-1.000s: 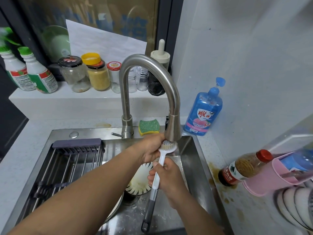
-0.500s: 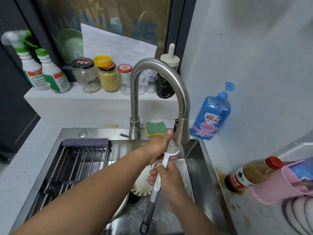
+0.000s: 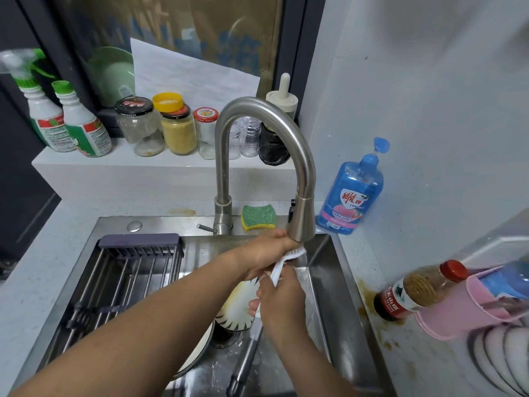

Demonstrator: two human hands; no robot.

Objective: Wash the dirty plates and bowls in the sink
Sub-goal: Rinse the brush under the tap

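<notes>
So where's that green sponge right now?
In the head view, the green sponge sits on the sink back ledge, just right of the faucet base and left of the blue soap bottle.

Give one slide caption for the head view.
Right hand grips a dish brush under the faucet; left hand holds its bristle head.

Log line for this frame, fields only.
step: dish brush under faucet | left hand: holds brush head | right hand: grips handle | plate: in sink
</notes>
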